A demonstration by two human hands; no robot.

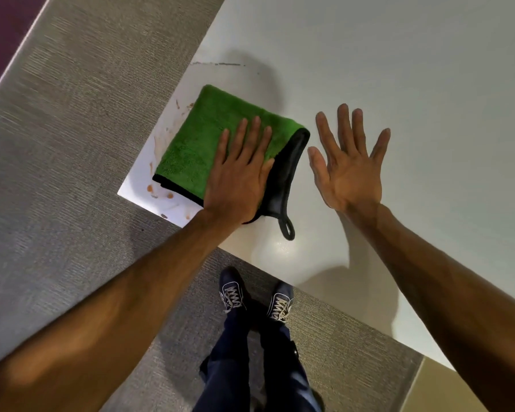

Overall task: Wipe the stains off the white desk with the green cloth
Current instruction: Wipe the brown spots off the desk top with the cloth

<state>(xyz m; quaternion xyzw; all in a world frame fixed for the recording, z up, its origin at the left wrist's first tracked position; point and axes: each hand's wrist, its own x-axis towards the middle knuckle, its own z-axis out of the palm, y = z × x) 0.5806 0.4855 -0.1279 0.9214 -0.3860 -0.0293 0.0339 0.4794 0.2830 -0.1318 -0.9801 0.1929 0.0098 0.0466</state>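
Head cam, looks steeply down, close over desk (399, 69) corner.

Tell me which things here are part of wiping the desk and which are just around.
In the job: green cloth under the flat left hand; orange stains by the corner; white desk.
Just around: right hand, holding nothing; grey carpet; shoes.

Grey ribbed carpet (72, 144) covers the floor. Pair of dark blue canvas sneakers (232, 292) w/ white laces stands on it, navy trousers (268, 367) above. Purple strip (0, 31) top left; tan patch (440, 388) btm right, maybe other flooring
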